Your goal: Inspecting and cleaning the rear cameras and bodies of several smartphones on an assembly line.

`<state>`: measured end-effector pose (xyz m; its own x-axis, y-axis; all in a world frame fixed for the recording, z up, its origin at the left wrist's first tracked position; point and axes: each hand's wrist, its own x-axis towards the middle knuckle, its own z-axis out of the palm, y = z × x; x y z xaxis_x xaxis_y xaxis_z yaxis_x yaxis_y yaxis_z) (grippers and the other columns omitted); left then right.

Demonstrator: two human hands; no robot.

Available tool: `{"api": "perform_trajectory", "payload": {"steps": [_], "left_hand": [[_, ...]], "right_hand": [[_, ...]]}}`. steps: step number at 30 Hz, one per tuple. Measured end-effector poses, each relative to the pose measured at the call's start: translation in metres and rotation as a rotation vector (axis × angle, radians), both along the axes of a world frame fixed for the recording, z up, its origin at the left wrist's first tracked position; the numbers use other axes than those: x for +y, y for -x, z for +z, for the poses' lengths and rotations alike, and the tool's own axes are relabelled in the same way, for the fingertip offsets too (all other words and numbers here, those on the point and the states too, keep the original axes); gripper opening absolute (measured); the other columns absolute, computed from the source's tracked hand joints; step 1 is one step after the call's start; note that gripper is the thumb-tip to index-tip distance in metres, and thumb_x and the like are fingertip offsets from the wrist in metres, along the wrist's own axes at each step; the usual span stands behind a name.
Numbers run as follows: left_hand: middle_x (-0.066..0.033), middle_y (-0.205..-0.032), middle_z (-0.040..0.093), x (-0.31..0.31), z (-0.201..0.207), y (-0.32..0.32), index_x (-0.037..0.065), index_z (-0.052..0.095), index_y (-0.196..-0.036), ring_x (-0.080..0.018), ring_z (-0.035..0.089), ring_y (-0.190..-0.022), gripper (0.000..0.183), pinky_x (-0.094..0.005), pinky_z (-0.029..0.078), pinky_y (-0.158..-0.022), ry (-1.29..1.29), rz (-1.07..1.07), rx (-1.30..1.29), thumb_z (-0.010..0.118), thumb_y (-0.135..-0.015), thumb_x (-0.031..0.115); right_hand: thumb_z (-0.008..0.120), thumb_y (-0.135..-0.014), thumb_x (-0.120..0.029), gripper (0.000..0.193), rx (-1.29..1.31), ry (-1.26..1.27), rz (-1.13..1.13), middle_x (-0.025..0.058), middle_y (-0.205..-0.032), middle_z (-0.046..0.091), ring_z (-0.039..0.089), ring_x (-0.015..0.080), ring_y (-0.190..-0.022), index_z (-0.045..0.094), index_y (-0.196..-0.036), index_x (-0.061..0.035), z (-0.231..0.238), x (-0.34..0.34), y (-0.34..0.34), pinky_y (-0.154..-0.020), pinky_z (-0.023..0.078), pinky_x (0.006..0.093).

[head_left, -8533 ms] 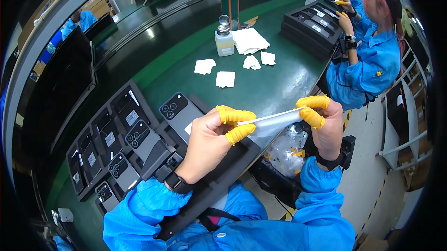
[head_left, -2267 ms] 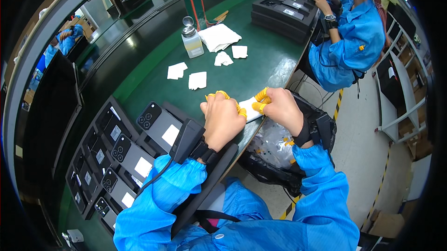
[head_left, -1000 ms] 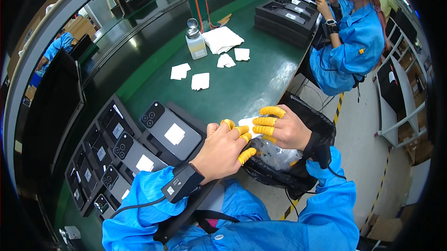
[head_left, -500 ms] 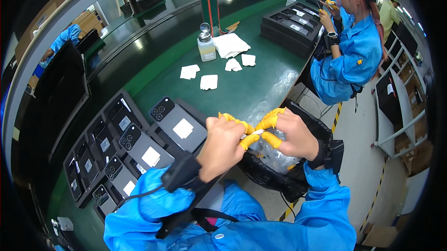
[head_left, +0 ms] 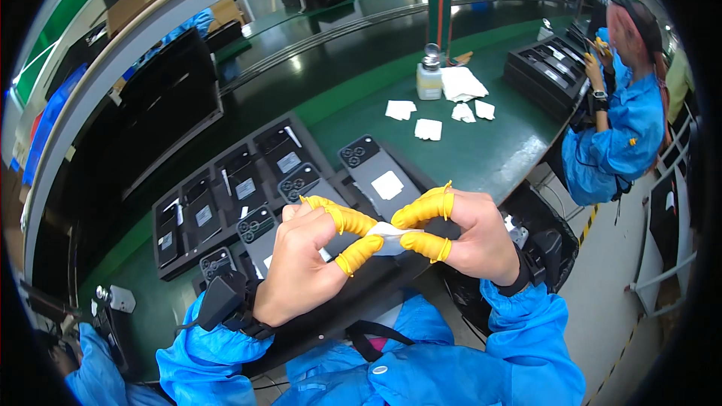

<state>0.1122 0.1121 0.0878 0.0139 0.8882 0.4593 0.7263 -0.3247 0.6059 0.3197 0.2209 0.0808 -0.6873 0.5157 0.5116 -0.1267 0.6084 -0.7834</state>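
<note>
My left hand (head_left: 304,255) and my right hand (head_left: 474,237) meet in front of me, yellow finger cots on thumbs and fingertips. Pinched between them is a small folded white wipe (head_left: 387,232), partly covered by the fingers. Just beyond the hands lies a grey smartphone (head_left: 368,163), back up, with three camera lenses and a white square on it. More such phones lie to its left, partly hidden behind my left hand.
A black foam tray (head_left: 197,189) holds several dark handsets at the left. Farther back are a pump bottle (head_left: 429,79), a stack of white wipes (head_left: 462,84) and several loose ones. A black-bagged bin (head_left: 560,233) stands right of the bench. A co-worker (head_left: 624,120) works beside another tray (head_left: 547,67).
The view has swung left, so bench items sit farther right. Both hands, still pinching the white wipe, have shifted from above the bin to in front of the phones.
</note>
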Motion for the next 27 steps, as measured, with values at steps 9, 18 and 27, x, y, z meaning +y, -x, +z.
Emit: {"api": "perform_trajectory", "payload": {"steps": [9,18,27], "left_hand": [[-0.0074,-0.087,0.074,-0.027,0.006,0.021,0.003,0.074,-0.094,-0.0182,0.067,-0.081,0.024,-0.0308,0.047,-0.078,-0.049,0.038,-0.213,0.084,-0.078,0.018],[-0.0028,-0.082,0.072,-0.037,0.009,0.021,0.009,0.076,-0.091,-0.0201,0.064,-0.075,0.024,-0.0329,0.042,-0.072,-0.340,0.104,-0.080,0.087,-0.071,0.018],[-0.0047,-0.085,0.073,-0.031,0.003,0.026,0.005,0.074,-0.091,-0.0208,0.064,-0.078,0.027,-0.0319,0.046,-0.074,-0.396,0.108,0.029,0.086,-0.073,0.020]], "right_hand": [[0.082,-0.076,-0.005,0.040,-0.005,-0.127,0.018,0.0112,-0.104,0.069,0.067,0.0224,-0.091,0.069,-0.115,-0.0027,0.014,-0.023,0.032,-0.080,0.054,0.0334],[0.080,-0.077,0.004,0.057,0.337,0.733,0.446,0.0104,-0.127,0.056,0.056,0.0202,-0.118,0.054,-0.127,0.0006,-0.022,-0.039,0.064,-0.103,0.045,0.0355],[0.079,-0.078,0.002,0.027,0.328,0.708,0.339,0.0142,-0.113,0.064,0.063,0.0217,-0.104,0.066,-0.101,0.0004,-0.020,-0.033,0.069,-0.092,0.051,0.0344]]}}
